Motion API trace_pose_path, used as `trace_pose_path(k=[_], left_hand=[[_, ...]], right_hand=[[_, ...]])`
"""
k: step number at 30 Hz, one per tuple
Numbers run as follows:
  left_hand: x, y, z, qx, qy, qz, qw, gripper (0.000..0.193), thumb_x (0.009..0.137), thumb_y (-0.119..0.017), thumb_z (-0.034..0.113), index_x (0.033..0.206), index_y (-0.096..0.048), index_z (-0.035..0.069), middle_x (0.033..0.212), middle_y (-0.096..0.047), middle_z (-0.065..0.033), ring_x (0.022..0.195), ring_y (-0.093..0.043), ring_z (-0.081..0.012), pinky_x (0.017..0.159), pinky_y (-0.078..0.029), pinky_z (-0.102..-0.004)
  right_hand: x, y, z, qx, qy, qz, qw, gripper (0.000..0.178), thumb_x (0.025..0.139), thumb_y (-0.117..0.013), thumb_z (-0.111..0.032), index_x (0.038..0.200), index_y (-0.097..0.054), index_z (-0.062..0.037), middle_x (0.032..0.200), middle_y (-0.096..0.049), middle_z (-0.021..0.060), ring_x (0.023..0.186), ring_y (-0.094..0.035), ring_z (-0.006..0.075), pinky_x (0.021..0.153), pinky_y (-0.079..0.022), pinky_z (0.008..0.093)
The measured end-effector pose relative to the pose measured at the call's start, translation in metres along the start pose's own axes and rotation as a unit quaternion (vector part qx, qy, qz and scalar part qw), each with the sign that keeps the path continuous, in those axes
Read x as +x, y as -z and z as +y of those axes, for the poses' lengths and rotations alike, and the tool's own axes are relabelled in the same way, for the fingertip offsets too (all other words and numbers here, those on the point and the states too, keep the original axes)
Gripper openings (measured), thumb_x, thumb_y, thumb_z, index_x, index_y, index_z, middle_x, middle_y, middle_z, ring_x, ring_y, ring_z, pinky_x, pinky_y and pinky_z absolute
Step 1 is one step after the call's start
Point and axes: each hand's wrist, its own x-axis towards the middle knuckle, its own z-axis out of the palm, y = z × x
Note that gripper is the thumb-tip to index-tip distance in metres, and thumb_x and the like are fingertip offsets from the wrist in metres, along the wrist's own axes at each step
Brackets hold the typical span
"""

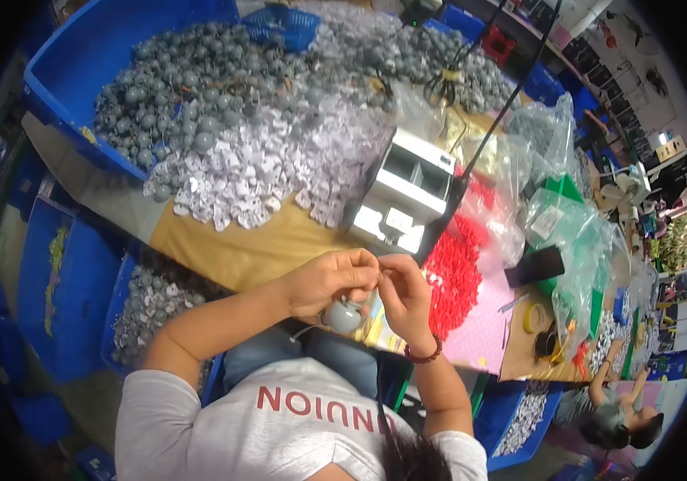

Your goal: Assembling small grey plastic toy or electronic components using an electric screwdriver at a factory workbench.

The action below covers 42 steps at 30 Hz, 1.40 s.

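Head view: your left hand is curling nearly closed, apparently having hold of the grey ball; your right hand is pinching thumb to finger against the left fingertips. Whatever those 2 pinches are gripping, can't tell: too small. Ball is hanging just below the left fingers, by the near edge of the counter, above your lap. Main risk: left grip is looking light while the fingertips are busy, so a slip could be dropping the ball into your lap. Ball is looking round, smooth, glossy, with a pale cord seemingly trailing left.
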Motion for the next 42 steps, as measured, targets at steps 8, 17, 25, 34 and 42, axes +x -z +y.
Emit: trace_pose_path(k=[8, 17, 25, 34, 42], left_hand=[[-0.024, 0.061, -0.094, -0.393, 0.119, 0.115, 0.905, 0.020, 0.104, -0.055, 0.023, 0.116, -0.055, 0.007, 0.098, -0.061, -0.0045, 0.077, -0.059, -0.0111, 0.067, -0.058, -0.0271], [-0.047, 0.074, -0.098, 0.551, -0.108, 0.250, 0.789, 0.028, 0.087, -0.074, 0.016, 0.111, -0.062, 0.007, 0.110, -0.064, -0.0078, 0.096, -0.061, -0.0219, 0.083, -0.051, -0.0346], [-0.038, 0.075, -0.101, 0.711, -0.202, 0.207, 0.641, 0.032, 0.077, -0.078, 0.013, 0.106, -0.065, 0.008, 0.110, -0.062, -0.0088, 0.109, -0.053, -0.0322, 0.095, -0.046, -0.0405], [-0.035, 0.077, -0.090, 0.768, -0.187, 0.213, 0.574, 0.034, 0.078, -0.072, 0.010, 0.111, -0.065, 0.009, 0.118, -0.060, -0.0090, 0.113, -0.053, -0.0318, 0.097, -0.045, -0.0426], [-0.017, 0.078, -0.103, 0.872, -0.192, 0.177, 0.413, 0.049, 0.075, -0.071, 0.012, 0.124, -0.063, 0.010, 0.128, -0.058, -0.0128, 0.121, -0.051, -0.0297, 0.102, -0.039, -0.0489]], right_hand=[[-0.069, -0.005, 0.045, 0.083, -0.214, -0.050, 0.972, 0.018, 0.099, -0.059, -0.001, 0.117, -0.059, 0.0013, 0.099, -0.068, 0.0040, 0.078, -0.062, 0.0090, 0.071, -0.051, 0.0243], [-0.047, -0.007, 0.068, -0.350, 0.018, -0.065, 0.934, 0.017, 0.085, -0.067, -0.001, 0.101, -0.071, -0.0057, 0.086, -0.067, 0.0086, 0.069, -0.067, 0.0248, 0.057, -0.052, 0.0350], [-0.034, -0.007, 0.071, -0.508, 0.099, -0.183, 0.836, 0.039, 0.075, -0.066, -0.007, 0.114, -0.065, -0.0062, 0.095, -0.060, 0.0090, 0.083, -0.065, 0.0257, 0.063, -0.055, 0.0364], [-0.045, -0.004, 0.068, -0.545, 0.133, -0.265, 0.784, 0.044, 0.080, -0.061, -0.011, 0.121, -0.061, 0.0048, 0.100, -0.055, 0.0099, 0.087, -0.059, 0.0242, 0.071, -0.054, 0.0356], [-0.050, 0.027, 0.062, -0.300, -0.020, -0.108, 0.948, 0.037, 0.079, -0.065, 0.006, 0.115, -0.068, -0.0024, 0.111, -0.066, 0.0146, 0.104, -0.063, 0.0324, 0.091, -0.049, 0.0405]])
